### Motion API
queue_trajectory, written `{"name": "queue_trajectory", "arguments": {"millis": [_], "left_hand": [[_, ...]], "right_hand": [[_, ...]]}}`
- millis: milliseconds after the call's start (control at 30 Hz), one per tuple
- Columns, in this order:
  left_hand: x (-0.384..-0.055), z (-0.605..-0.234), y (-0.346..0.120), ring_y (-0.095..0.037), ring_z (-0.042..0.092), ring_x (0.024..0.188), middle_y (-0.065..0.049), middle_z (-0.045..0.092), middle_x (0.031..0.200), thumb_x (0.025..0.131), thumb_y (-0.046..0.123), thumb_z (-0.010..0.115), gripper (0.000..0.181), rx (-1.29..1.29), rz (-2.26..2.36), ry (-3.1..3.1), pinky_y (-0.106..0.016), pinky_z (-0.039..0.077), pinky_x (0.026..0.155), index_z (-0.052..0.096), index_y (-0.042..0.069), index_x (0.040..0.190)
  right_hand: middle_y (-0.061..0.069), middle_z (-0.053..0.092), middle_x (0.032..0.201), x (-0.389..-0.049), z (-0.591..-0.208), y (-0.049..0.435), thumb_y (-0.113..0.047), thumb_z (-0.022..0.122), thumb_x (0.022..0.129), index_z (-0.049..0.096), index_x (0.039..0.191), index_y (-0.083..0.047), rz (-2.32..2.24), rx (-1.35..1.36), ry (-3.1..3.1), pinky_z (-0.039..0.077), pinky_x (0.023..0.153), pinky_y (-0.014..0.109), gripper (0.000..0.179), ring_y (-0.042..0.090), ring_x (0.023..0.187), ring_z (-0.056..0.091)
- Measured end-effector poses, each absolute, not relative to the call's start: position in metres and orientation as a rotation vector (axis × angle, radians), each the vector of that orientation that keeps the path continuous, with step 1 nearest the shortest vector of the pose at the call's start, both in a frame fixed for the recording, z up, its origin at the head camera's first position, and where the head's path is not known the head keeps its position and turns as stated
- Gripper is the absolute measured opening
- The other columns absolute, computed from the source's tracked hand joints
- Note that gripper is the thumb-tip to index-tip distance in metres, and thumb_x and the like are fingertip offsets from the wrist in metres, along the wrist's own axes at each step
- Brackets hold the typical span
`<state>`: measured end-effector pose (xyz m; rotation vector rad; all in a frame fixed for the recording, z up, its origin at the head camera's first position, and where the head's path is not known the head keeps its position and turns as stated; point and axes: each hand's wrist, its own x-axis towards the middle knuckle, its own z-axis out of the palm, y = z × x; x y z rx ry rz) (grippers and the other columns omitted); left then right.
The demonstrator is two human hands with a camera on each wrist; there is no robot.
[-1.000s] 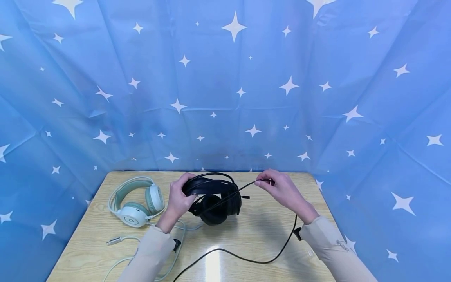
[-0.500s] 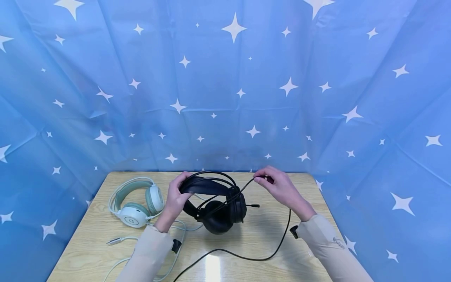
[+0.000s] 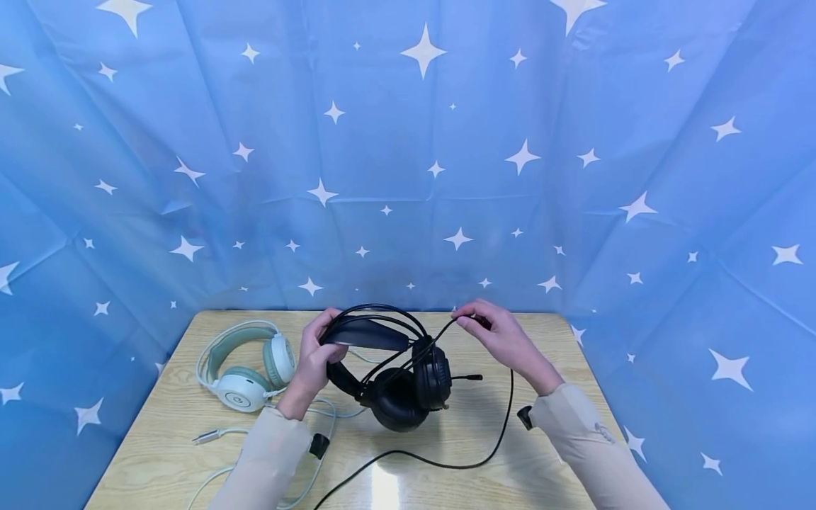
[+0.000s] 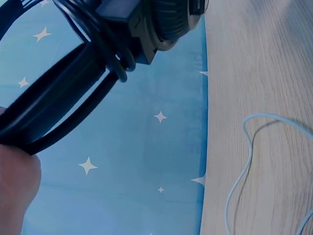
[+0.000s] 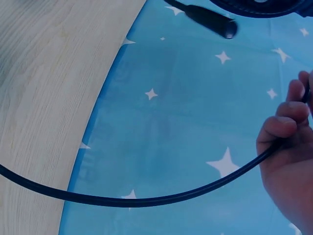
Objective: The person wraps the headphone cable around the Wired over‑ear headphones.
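Note:
A black headset [image 3: 401, 397] is held over the middle of the table, tilted, with its microphone boom [image 3: 467, 377] pointing right. My left hand [image 3: 314, 365] grips its headband [image 4: 58, 93] at the left side. To the right, my right hand [image 3: 500, 336] holds the headset's black cable [image 3: 446, 329] with curled fingers; in the right wrist view the cable [image 5: 132, 201] runs out of the fist in a long curve. The rest of that cable hangs to the table and runs off toward the front edge. The microphone tip [image 5: 215, 23] shows near the top of the right wrist view.
A pale green headset [image 3: 245, 386] lies on the left of the wooden table [image 3: 159, 446]. Its light cable [image 3: 319, 467] loops under my left forearm, with a USB plug [image 3: 206, 437] at the left. A blue star-patterned curtain [image 3: 382, 156] encloses the table's back and sides.
The black headset has turned and shifted slightly right and toward me, so its boom sticks out further. My right hand has drifted a little left with the cable.

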<state>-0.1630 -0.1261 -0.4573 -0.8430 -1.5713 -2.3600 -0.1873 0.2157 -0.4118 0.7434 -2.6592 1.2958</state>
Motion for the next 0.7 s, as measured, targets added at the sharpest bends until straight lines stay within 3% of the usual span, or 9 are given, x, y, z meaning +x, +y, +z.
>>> {"name": "queue_trajectory", "arguments": {"millis": [300,500,700], "left_hand": [[-0.164,-0.456,-0.125,-0.021,0.014,0.043,-0.006,0.024,0.056,0.081,-0.012,0.042,0.036,-0.943,-2.510,-1.474,-0.031,0.010,0.039,0.060,0.011,0.103],[-0.165,-0.455,-0.121,-0.017,0.013,0.043,-0.005,0.024,0.058,0.083,-0.012,0.036,0.043,-1.004,-2.643,-1.332,-0.028,0.009,0.040,0.061,0.011,0.108],[-0.165,-0.450,-0.115,-0.014,0.012,0.044,-0.003,0.023,0.061,0.082,-0.012,0.031,0.051,-1.026,-2.793,-1.132,-0.026,0.008,0.041,0.063,0.011,0.114]], "right_hand": [[0.002,0.071,0.110,-0.189,-0.415,0.209,-0.023,0.068,0.101,0.076,0.112,-0.012,1.436,0.712,-2.657,0.048,0.066,0.030,0.018,0.018,0.079,0.059],[-0.001,0.072,0.104,-0.193,-0.419,0.200,-0.026,0.067,0.102,0.077,0.112,-0.013,1.496,0.720,-2.675,0.050,0.070,0.029,0.020,0.017,0.082,0.061],[0.005,0.072,0.103,-0.198,-0.423,0.196,-0.020,0.065,0.103,0.076,0.112,-0.010,1.649,0.785,-2.641,0.054,0.076,0.031,0.018,0.018,0.089,0.066]]}}
